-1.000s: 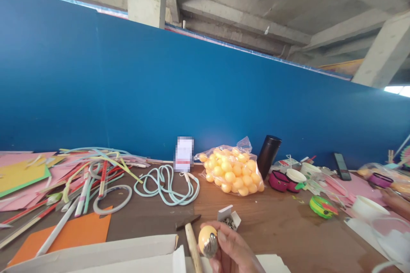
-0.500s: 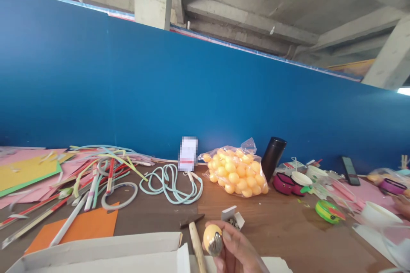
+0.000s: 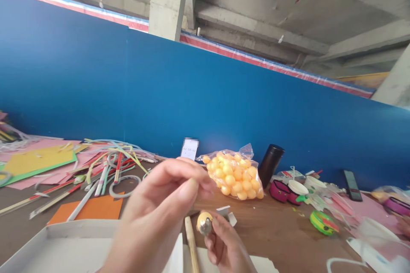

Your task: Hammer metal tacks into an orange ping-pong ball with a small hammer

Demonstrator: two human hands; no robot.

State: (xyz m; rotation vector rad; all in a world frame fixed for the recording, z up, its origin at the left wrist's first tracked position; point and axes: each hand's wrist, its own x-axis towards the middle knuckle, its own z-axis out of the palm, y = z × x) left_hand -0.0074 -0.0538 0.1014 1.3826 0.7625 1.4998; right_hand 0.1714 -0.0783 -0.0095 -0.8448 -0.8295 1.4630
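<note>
My right hand (image 3: 224,247) is low in the middle, fingers closed round a small orange ball (image 3: 203,221) that has a shiny metal piece on its front. My left hand (image 3: 160,213) is raised in front of it, close to the camera, with thumb and fingertips pinched together just above and left of the ball. Whether anything is in the pinch is too small to see. A wooden hammer handle (image 3: 191,243) lies beside the ball, and a small open white box (image 3: 228,214) sits just behind it.
A clear bag of orange balls (image 3: 235,175) and a black cylinder (image 3: 270,164) stand by the blue wall. Coloured straws and paper sheets (image 3: 96,170) litter the left. An open white cardboard box (image 3: 64,243) lies at the front left. Cups, a green disc (image 3: 323,223) and a phone (image 3: 352,179) are on the right.
My left hand has come up into view in a pinch next to the ball. The view has swung to the left, and my right hand still holds the ball.
</note>
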